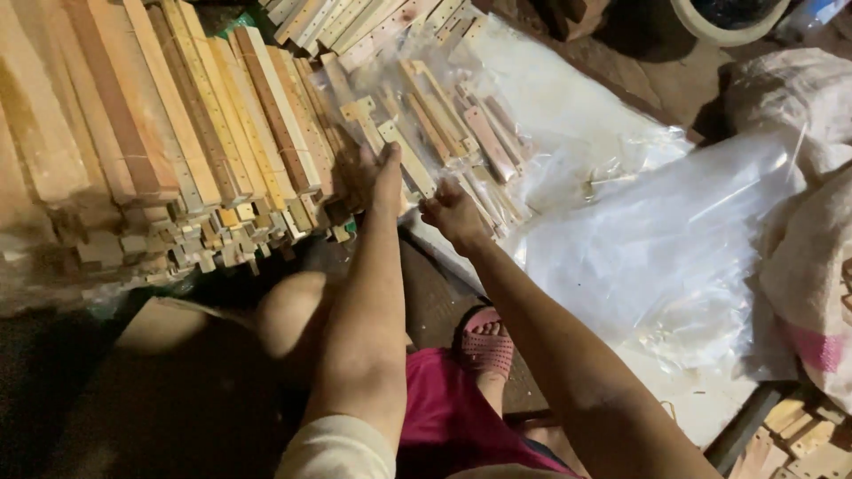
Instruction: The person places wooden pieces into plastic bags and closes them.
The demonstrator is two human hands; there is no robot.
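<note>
- A stack of wood slats [177, 133] fills the far left, long axes running near to far.
- The left hand [377, 177] reaches to the stack's right edge, fingers spread loose and flat, grasping nothing I can see.
- The right hand [453, 215] curls on a clear plastic bag [550, 98] of bagged slats [444, 124], which lie just beyond its fingers.
- More plastic sheet [674, 257] spreads right.
</note>
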